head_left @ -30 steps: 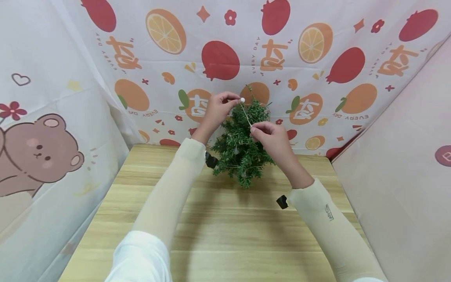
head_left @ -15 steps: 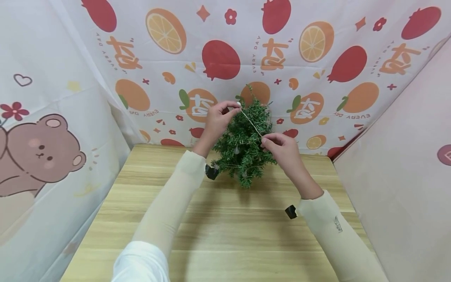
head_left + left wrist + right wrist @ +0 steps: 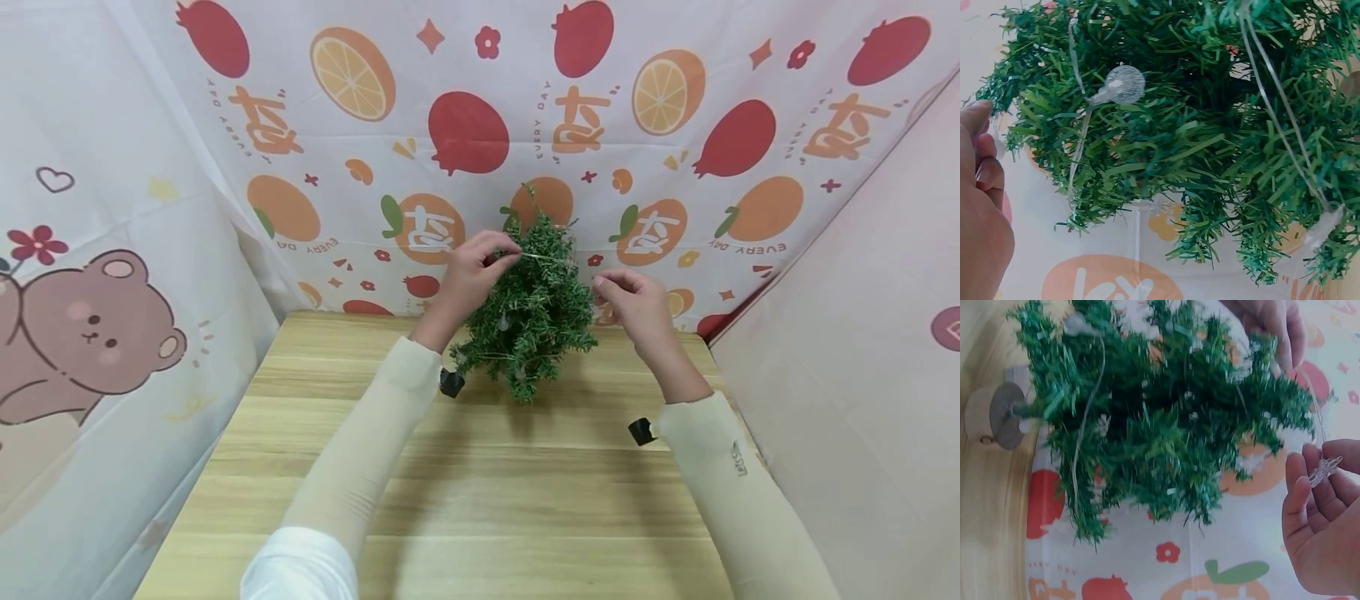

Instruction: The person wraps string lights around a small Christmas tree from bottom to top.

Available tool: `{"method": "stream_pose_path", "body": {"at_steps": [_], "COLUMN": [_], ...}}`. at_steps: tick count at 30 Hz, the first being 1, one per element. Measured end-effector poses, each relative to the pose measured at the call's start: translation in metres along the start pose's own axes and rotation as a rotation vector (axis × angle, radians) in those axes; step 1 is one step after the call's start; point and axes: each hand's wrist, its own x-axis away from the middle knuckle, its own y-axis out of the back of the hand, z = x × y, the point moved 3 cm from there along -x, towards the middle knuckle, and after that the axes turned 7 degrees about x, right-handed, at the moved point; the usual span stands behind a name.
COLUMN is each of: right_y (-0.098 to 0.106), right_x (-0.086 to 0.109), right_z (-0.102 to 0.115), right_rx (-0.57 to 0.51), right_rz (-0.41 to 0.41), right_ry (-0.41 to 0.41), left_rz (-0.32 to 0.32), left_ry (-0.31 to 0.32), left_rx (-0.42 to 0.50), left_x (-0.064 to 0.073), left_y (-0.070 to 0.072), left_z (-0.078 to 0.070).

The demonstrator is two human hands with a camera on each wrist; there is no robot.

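A small artificial Christmas tree (image 3: 536,321) stands upright at the back of the table. Near its top left, my left hand (image 3: 474,271) pinches the thin wire (image 3: 547,257) of a light string, which stretches across the upper branches toward my right hand (image 3: 645,312). At the tree's right side, the right hand holds a clear snowflake-shaped light (image 3: 1324,470) on the wire between thumb and fingers. More of the string hangs on the branches, including a round clear bulb (image 3: 1125,84) and another clear light (image 3: 1324,231) in the left wrist view.
The tree rests on a round wooden base (image 3: 984,415). Behind it hangs a white fruit-print cloth (image 3: 468,133). More cloth encloses the left and right of the wood-grain table (image 3: 480,500). A black wrist camera (image 3: 452,382) sits by the left cuff.
My right hand has moved right, away from the left, drawing the wire out across the tree. My left hand has come down slightly; the white bulb at its fingertips no longer shows.
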Motion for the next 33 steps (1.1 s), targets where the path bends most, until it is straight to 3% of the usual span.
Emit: {"method": "stream_pose_path", "body": {"at_steps": [5, 11, 18, 26, 33], "right_y": [0.004, 0.001, -0.011, -0.014, -0.007], "right_x": [-0.017, -0.028, -0.028, -0.024, -0.016], "right_z": [-0.011, -0.036, -0.052, -0.052, -0.05], "right_rx": [-0.025, -0.07, -0.163, -0.061, -0.12], "right_rz": [0.021, 0.056, 0.101, 0.098, 0.08], "right_ry": [-0.021, -0.036, -0.085, -0.077, -0.039], "left_rz": [0.028, 0.006, 0.001, -0.011, 0.016], "left_ry": [-0.031, -0.06, 0.01, 0.034, 0.093], "left_rx": [-0.082, -0.082, -0.059, -0.031, -0.019], "left_x": [0.002, 0.007, 0.009, 0.01, 0.017], "left_y": [-0.005, -0.01, -0.012, -0.01, -0.006], "left_z": [0.002, 0.004, 0.006, 0.007, 0.006]}}
